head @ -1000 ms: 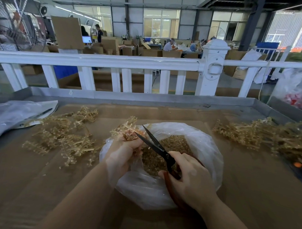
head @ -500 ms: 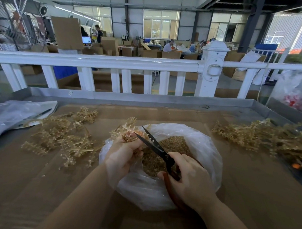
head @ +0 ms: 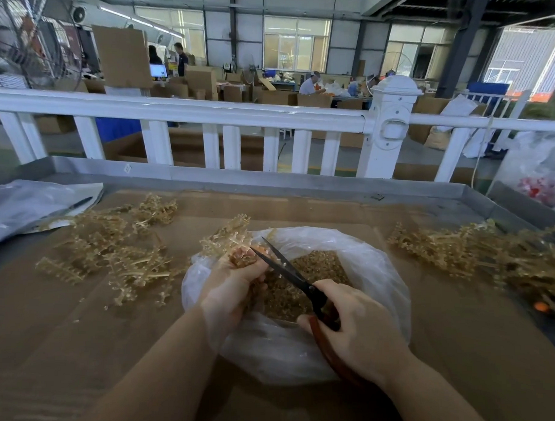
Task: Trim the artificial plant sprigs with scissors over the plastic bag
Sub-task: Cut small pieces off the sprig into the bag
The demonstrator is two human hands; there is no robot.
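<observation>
My left hand (head: 233,282) grips a tan artificial sprig (head: 228,235) at the left rim of a clear plastic bag (head: 372,270). My right hand (head: 352,324) holds black scissors (head: 287,268) with red-brown handles. Their blades are parted, and the tips point up and left at the sprig by my left fingers. The bag lies open in front of me and holds a heap of small tan cuttings (head: 307,281).
A pile of tan sprigs (head: 114,247) lies left of the bag, another pile (head: 479,253) to the right. A grey plastic bag (head: 24,206) sits at far left. The cardboard-covered table (head: 85,343) has a raised metal rim (head: 269,185); a white fence (head: 389,124) stands behind.
Hands, scissors and sprig stay almost where they were over the bag. The scissor blades remain parted at the sprig.
</observation>
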